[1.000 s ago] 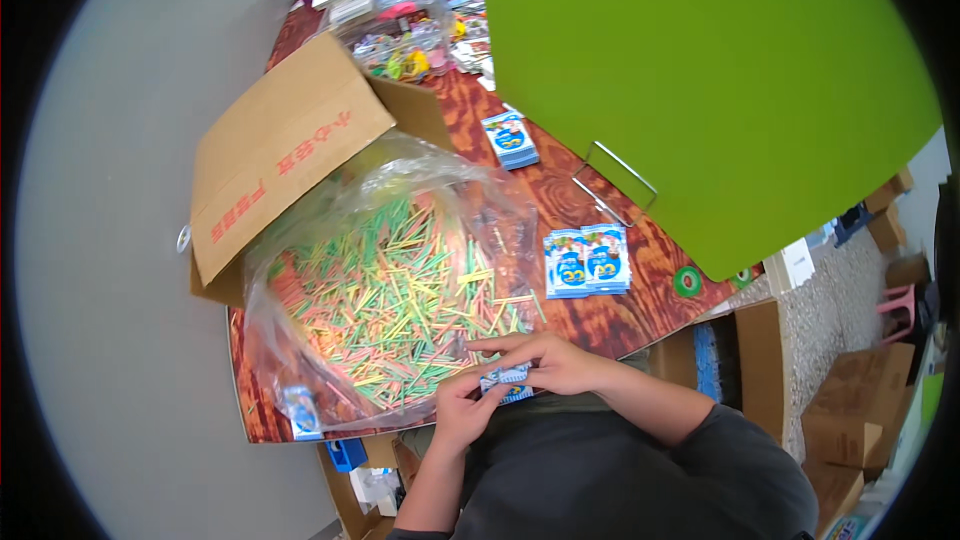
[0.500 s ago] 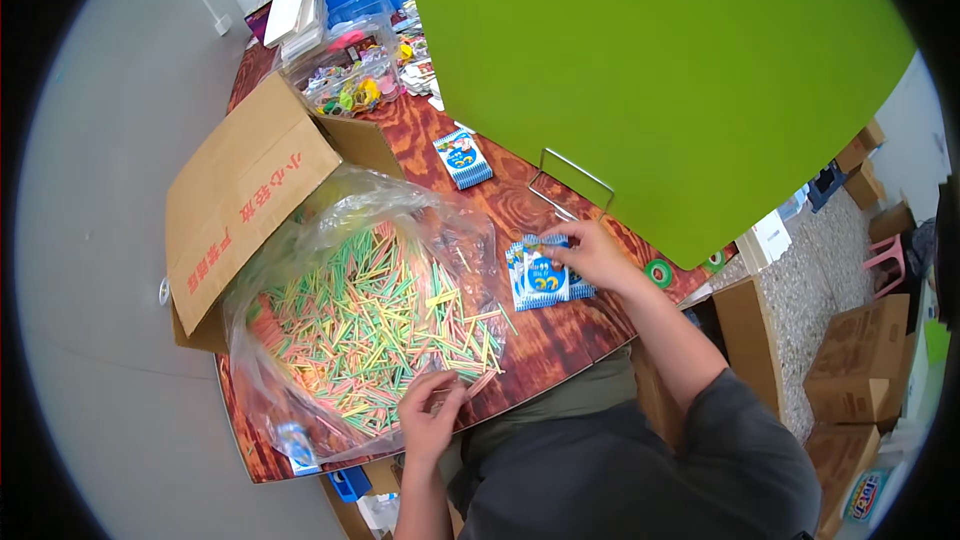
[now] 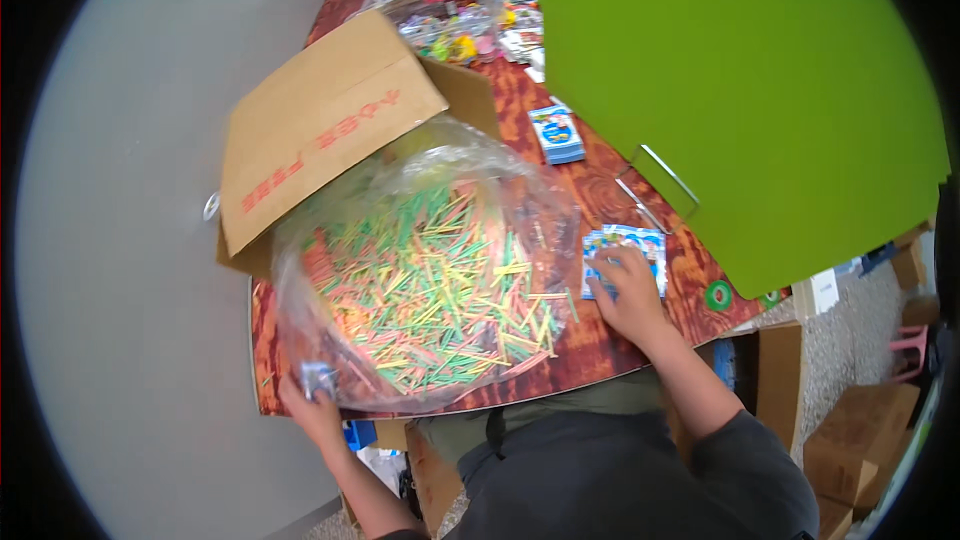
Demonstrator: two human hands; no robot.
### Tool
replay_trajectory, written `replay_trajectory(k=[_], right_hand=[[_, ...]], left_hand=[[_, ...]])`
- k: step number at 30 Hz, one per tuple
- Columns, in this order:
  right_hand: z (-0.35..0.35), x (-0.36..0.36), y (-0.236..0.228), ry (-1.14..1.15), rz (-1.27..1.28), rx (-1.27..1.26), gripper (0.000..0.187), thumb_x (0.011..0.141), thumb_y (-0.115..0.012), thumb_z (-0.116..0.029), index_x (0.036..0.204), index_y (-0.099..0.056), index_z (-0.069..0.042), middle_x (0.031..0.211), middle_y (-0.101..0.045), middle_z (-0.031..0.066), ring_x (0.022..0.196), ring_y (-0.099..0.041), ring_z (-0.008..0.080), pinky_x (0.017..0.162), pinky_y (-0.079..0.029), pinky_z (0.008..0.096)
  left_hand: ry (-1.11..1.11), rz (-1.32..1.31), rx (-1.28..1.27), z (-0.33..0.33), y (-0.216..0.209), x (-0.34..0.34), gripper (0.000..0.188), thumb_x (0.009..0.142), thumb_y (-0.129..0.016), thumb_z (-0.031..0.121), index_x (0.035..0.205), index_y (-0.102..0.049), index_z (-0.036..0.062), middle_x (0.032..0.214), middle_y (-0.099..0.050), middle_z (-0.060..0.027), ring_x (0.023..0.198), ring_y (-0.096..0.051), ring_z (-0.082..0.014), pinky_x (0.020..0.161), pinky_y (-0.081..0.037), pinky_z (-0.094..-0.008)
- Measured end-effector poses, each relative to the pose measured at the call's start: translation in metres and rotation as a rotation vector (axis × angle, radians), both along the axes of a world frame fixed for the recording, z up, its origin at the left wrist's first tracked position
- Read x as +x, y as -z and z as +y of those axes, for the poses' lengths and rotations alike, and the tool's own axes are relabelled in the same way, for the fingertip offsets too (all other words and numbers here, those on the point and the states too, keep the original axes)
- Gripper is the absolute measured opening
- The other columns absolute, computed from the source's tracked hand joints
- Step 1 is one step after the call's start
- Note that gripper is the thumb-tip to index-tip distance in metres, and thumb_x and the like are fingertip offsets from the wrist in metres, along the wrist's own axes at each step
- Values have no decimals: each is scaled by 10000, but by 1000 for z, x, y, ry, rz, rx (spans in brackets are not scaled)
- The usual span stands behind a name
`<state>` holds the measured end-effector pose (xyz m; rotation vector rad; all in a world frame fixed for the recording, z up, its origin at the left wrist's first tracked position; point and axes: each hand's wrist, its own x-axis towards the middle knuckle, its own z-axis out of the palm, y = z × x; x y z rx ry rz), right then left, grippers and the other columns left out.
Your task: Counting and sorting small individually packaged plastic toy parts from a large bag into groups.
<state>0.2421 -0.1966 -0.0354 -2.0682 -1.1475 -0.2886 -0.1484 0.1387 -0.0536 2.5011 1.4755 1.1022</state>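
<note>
Sticks (image 3: 430, 290) fill the clear bag (image 3: 450, 156) between left hand (image 3: 312, 412), grip unclear, and right hand (image 3: 632, 298), unclenched over packets (image 3: 648, 243).

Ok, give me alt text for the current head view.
A person's right hand is over blue packets; the left hand is at another packet. Between them, pastel sticks lie in clear plastic beside a cardboard box.

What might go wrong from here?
The small blue-and-white packet by the left hand sits near the edge of the red-brown patterned table and might fall. The right hand, over overlapping blue-and-white packets, could skew them. Loose pastel sticks at the clear plastic bag's right rim might scatter.
</note>
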Motion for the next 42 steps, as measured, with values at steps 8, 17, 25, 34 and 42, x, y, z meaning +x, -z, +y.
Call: replay_trajectory(k=[8,17,25,34,42], right_hand=[[54,-65,7,-310,97,-136,392,807,-726,-186,1170,-625,-78,1199,-568,129,1111,-553,333,933,-458,434],[160,2,8,-290,-65,-274,403,792,-635,-68,1193,-624,-38,1256,-560,178,1195,-526,343,1014,-431,439],[209,23,1,-637,24,-704,615,753,-656,-95,1354,-531,-57,1320,-544,192,1266,-492,347,1054,-421,419],[193,-12,-13,-479,111,-734,698,714,-739,-255,1275,-466,58,1285,-569,221,1244,-529,332,1014,-403,485],[193,-20,-15,-466,271,-967,494,758,-581,-80,1231,-508,42,1076,-687,190,1031,-664,323,1000,-371,539]], left_hand=[[134,59,-517,14,2,-10,375,867,-437,40,1177,-613,-77,1293,-558,-279,1228,-517,-422,1060,-395,-437],[25,241,-236,4,-4,7,194,801,-717,108,916,-683,-45,938,-666,-216,885,-638,-394,781,-493,-455],[18,-37,-254,3,10,-5,157,785,-729,61,885,-672,-46,766,-631,-154,722,-619,-341,683,-487,-425],[198,-41,-514,17,3,-29,151,808,-674,7,944,-659,-57,888,-599,-146,829,-605,-285,784,-478,-353],[53,-687,-385,-1,-19,4,73,917,-637,50,937,-638,-21,961,-639,-55,864,-614,-136,764,-510,-297]])
